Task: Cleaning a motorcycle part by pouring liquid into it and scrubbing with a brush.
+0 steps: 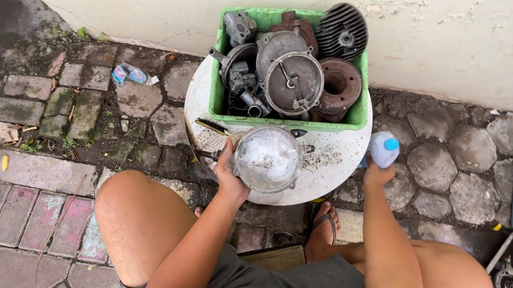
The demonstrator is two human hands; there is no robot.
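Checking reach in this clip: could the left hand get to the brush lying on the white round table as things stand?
Probably not at once: the left hand is gripping the round metal cover. The brush lies just beyond it, uncovered, on the white table, so nothing else blocks it.

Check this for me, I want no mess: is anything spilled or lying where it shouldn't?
Yes. White foam coats the round metal cover in the left hand and spatters the white round table. A crumpled wrapper lies on the paving.
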